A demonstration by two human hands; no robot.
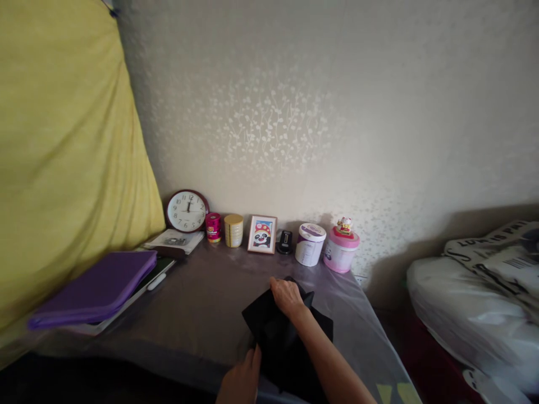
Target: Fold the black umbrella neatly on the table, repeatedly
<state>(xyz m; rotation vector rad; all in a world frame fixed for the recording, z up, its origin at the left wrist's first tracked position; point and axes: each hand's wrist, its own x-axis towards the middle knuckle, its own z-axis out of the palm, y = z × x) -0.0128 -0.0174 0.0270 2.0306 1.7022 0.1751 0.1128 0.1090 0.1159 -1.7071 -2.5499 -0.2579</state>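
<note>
A black thing (286,350) with flat, pointed, folded-looking edges lies at the front of the table; whether it is cloth or something stiffer I cannot make out. My right hand (287,294) reaches across it, with the fingers curled closed on its far part. At its near left edge, my left hand (242,377) is closed on the rim, partly cut off by the bottom of the view. Dark folds stand up beside my right hand. The lower end of the black thing is partly hidden by my right forearm.
Along the wall stand a clock (188,211), a pink can (213,228), a yellow-lidded tin (233,230), a panda picture frame (262,234), a black stapler-like object (285,242) and two tubs. A purple folder (99,285) and a white pen (156,281) lie left.
</note>
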